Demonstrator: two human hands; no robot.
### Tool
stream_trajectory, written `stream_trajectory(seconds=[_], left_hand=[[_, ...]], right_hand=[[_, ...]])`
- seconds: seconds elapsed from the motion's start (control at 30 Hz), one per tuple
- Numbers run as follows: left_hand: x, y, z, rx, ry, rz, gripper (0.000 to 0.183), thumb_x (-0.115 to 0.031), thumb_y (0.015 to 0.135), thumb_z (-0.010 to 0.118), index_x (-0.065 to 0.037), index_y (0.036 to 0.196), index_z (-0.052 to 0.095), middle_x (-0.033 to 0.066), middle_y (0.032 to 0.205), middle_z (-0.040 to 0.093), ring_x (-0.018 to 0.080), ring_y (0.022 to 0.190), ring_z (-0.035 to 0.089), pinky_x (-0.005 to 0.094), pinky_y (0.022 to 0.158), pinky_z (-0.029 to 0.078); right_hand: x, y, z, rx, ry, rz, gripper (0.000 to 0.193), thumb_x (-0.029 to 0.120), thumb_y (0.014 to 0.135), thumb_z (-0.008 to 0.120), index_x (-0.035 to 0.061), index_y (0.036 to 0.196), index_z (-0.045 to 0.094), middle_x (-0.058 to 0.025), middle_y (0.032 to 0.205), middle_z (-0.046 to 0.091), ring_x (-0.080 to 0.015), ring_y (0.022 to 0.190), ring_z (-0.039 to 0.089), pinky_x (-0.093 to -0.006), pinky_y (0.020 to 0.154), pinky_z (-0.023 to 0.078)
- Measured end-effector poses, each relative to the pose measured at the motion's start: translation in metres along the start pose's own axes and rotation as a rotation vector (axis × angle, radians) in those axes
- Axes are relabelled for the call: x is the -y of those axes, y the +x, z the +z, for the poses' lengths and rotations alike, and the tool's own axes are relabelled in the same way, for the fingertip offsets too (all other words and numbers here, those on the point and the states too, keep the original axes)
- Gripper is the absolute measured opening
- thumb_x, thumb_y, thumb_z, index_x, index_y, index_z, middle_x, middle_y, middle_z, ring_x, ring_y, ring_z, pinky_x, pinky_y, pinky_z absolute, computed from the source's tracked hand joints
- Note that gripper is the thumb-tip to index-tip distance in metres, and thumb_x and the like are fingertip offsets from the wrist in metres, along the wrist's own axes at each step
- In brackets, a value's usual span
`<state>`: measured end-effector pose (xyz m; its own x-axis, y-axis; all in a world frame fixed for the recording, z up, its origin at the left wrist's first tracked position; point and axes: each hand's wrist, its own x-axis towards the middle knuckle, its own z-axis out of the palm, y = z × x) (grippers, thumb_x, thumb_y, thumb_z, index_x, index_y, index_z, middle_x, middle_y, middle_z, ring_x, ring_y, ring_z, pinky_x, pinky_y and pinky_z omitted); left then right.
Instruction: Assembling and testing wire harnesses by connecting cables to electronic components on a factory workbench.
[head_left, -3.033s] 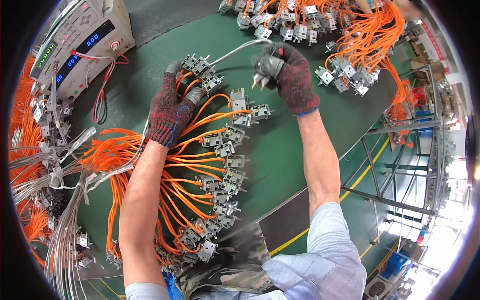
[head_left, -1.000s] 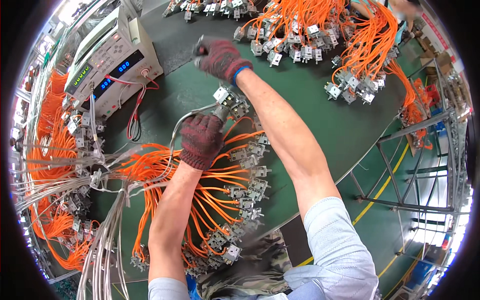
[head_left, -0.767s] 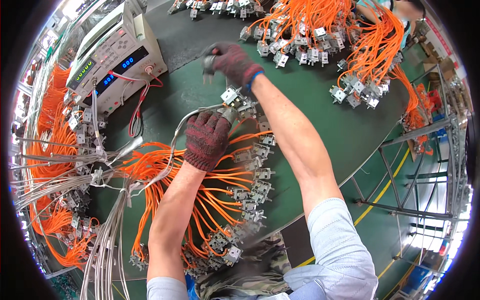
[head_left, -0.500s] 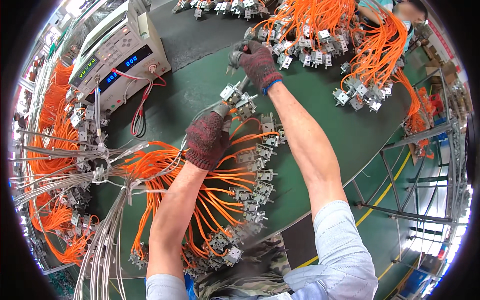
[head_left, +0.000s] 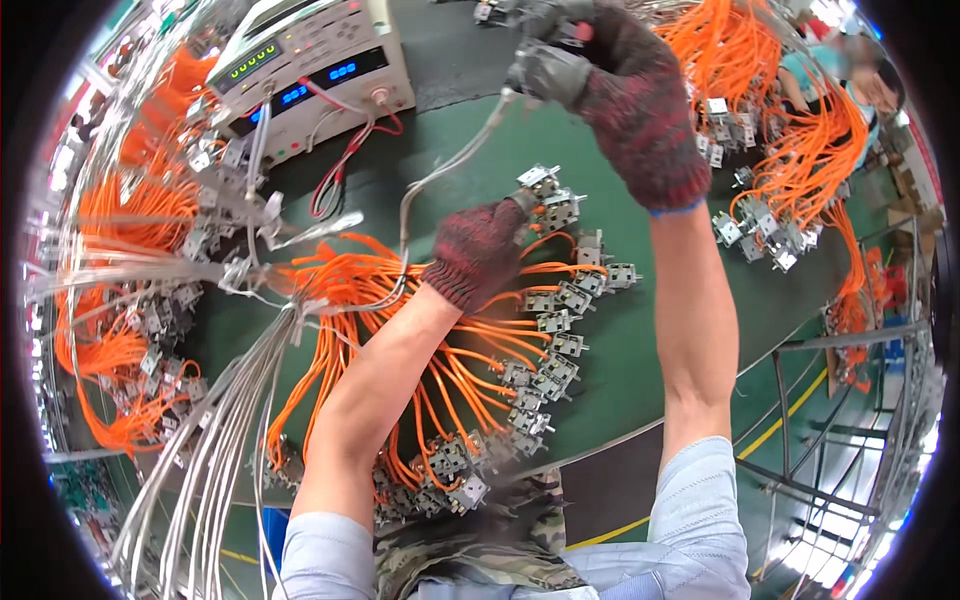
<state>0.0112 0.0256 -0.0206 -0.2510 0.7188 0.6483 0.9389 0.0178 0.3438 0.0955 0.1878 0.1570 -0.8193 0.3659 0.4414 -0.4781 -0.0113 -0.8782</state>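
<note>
At the centre of the frame our left hand (head_left: 482,250), gloved, pinches the top grey connector (head_left: 548,200) of the row fanned out on orange wires (head_left: 400,300) across the green table (head_left: 640,350). Our right hand (head_left: 625,95), at the upper middle, is curled tight around a grey probe plug (head_left: 545,72) whose grey cable (head_left: 430,190) loops down past the left glove. To do this well, we judge that we should hold the connector steady, line the plug square to it, and keep the cable slack, clear of the tester (head_left: 310,70) leads at upper left.
</note>
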Motion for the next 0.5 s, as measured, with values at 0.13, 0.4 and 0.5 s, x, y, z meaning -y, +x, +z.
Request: stream_trajectory(seconds=[0.13,0.4,0.5], left_hand=[[0.005,-0.001,0.004,-0.031,0.006,-0.006,0.037,-0.015,0.087,0.076,-0.013,0.123,0.066,0.0156,0.083,0.067,0.0406,0.073,0.068,0.0516,0.062,0.054],[-0.005,0.012,-0.02,0.166,0.267,-0.216,0.036,-0.028,0.092,0.077,-0.011,0.123,0.068,0.0185,0.117,0.071,0.0432,0.11,0.067,0.0555,0.092,0.051],[-0.028,0.004,-0.033,0.112,0.262,-0.072,0.046,-0.027,0.091,0.078,-0.013,0.133,0.068,0.0181,0.12,0.072,0.042,0.112,0.067,0.0567,0.096,0.05]], right_hand=[[0.001,-0.021,-0.012,-0.064,-0.235,-0.096,0.029,0.005,0.095,0.08,-0.0007,0.121,0.07,-0.0039,0.108,0.072,-0.0151,0.1,0.071,-0.0349,0.093,0.062],[0.002,-0.098,-0.038,-0.1,0.024,0.097,0.022,0.003,0.093,0.081,0.0015,0.111,0.069,-0.0063,0.119,0.075,-0.0141,0.102,0.072,-0.033,0.086,0.064],[-0.035,-0.14,-0.072,-0.235,-0.003,0.175,0.032,0.001,0.093,0.08,0.0007,0.123,0.071,-0.0052,0.115,0.075,-0.0138,0.096,0.073,-0.0323,0.083,0.064]])
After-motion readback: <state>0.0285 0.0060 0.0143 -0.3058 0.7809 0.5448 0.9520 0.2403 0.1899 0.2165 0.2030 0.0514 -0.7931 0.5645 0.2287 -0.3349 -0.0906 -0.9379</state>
